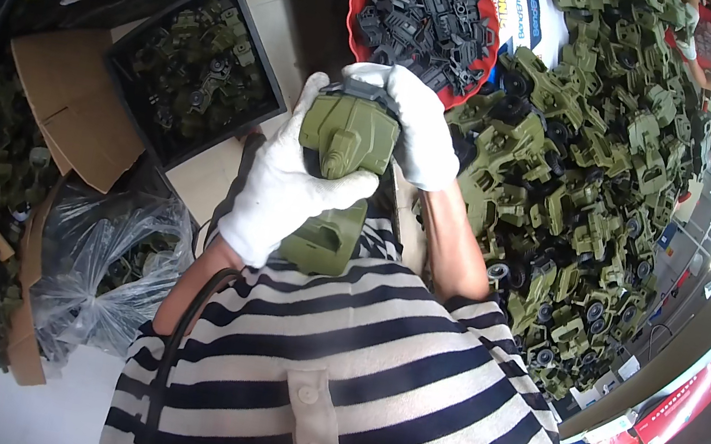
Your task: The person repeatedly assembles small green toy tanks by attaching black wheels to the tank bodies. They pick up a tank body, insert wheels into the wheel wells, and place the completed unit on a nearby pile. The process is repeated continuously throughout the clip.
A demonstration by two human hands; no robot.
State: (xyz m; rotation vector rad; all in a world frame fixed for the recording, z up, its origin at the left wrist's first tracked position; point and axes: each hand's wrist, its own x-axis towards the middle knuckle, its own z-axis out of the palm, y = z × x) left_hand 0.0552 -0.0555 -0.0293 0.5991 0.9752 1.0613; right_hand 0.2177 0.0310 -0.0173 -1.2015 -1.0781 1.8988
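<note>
Clasping the green toy vehicle (354, 131) near my striped shirt (390, 347) with my left hand (278, 185), my right hand (421, 129) curled round its far end at the dark grey piece (367, 91), I could skew that piece by pressing unevenly.

The person wears a loose top (433, 374) banded across with dark navy and off-white stripes, its short sleeves (499, 338) in the same pattern, and a plain pale placket (308, 409) running down the front with two round, light buttons (308, 394) showing. The left hand (273, 193) and right hand (424, 130) are covered by plain white cloth gloves (257, 214) that reach the wrists, leaving the forearms (457, 240) bare up to the sleeves. A slim, dark, smooth cord or strap (174, 347) curves down along the left side of the top, over the stripes
</note>
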